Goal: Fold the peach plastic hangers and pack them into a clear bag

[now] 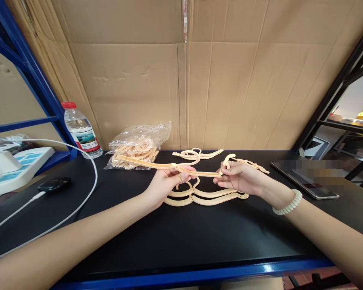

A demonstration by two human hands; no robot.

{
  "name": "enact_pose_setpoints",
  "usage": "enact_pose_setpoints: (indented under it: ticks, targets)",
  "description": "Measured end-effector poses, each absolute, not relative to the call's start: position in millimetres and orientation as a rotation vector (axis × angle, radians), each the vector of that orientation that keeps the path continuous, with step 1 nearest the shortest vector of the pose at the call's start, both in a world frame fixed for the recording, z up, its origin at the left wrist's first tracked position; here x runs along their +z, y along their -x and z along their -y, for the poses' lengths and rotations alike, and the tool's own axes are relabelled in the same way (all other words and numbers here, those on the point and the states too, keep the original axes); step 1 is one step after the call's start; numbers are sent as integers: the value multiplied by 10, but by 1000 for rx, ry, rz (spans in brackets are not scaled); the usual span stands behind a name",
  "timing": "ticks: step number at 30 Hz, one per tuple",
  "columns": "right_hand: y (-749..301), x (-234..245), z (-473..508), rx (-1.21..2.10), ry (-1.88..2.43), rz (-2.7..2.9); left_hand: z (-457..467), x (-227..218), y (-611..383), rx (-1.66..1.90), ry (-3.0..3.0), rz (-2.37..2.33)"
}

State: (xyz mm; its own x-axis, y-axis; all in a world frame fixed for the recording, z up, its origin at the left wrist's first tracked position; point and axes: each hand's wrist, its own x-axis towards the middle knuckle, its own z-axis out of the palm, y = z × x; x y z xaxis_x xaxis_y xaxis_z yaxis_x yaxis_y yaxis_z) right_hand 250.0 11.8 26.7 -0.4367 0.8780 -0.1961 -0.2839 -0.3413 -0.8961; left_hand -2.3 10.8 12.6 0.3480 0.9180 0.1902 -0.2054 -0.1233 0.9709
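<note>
A beige plastic clothes hanger (pixel 148 162) is raised over the black table, its hook curving up near the middle. My left hand (pixel 165 183) pinches it just right of the hook, between thumb and fingers. At the hanger's right end, my right hand (pixel 245 177) is closed on a small curved beige piece (pixel 229 159), which meets or nearly meets the arm's tip; whether they are joined I cannot tell. Beneath both hands lie two more beige hangers (pixel 214 200), side by side. Another hanger (pixel 211 155) rests farther back. Several small beige pieces (pixel 254 164) lie behind my right wrist.
A clear plastic bag (pixel 139 141) of beige parts stands at the back left, near a water bottle (pixel 83 133). A power strip (pixel 27 169), a black device (pixel 54 184) and a white cable (pixel 92 181) occupy the left. A phone (pixel 305 181) lies right. Cardboard (pixel 133 80) walls the back.
</note>
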Motion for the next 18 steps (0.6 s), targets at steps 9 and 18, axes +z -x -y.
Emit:
enact_pose_setpoints:
  ticks: [9, 18]
  targets:
    - [-2479, 261, -85, 1721, 947, 1154, -97, 127, 21, 1142, -1339, -741]
    - [-2374, 236, -23, 1647, 974, 1120, -37, 139, -26, 1153, -1353, -755]
